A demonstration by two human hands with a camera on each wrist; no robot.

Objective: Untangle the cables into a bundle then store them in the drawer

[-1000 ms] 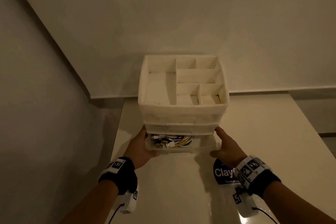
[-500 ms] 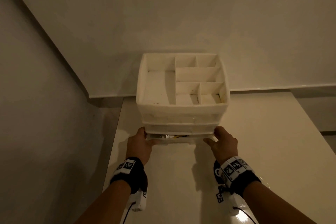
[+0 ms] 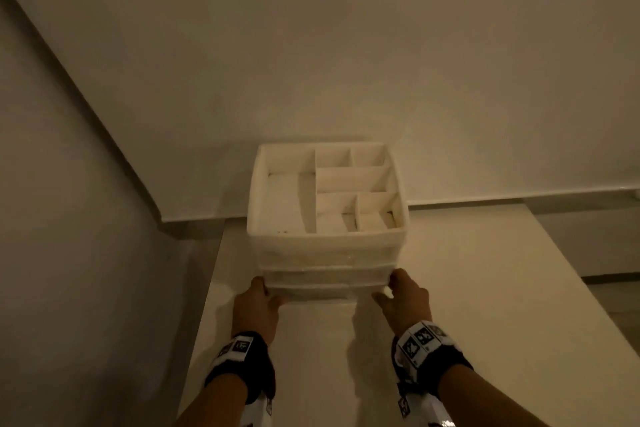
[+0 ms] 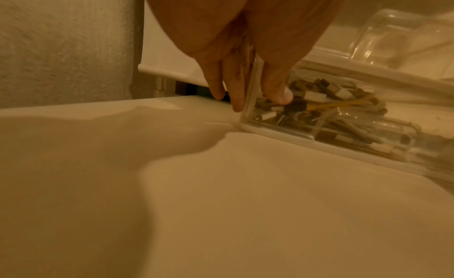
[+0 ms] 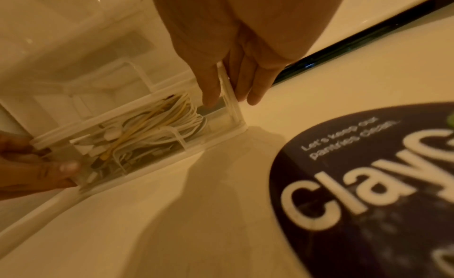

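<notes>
A white organiser (image 3: pixel 327 246) with an open compartment tray on top stands at the back of the table. Its clear bottom drawer (image 3: pixel 325 292) sits pushed in, nearly flush with the front. Through the clear front I see the white and yellow cables (image 4: pixel 319 105) (image 5: pixel 152 130) bundled inside. My left hand (image 3: pixel 258 302) (image 4: pixel 255 99) straddles the drawer's left front corner, thumb on the front, straight fingers along the side. My right hand (image 3: pixel 401 295) (image 5: pixel 228 99) straddles the right front corner the same way.
The pale table (image 3: pixel 485 288) stretches right and towards me; its left edge (image 3: pixel 207 305) runs close beside the left hand, with a wall beyond. A dark round sticker (image 5: pixel 368 185) with white lettering lies on the tabletop under my right wrist.
The bottom drawer, open with the cables showing a second ago, has slid in under both hands. Both hands moved forward with it to the organiser's front corners.
</notes>
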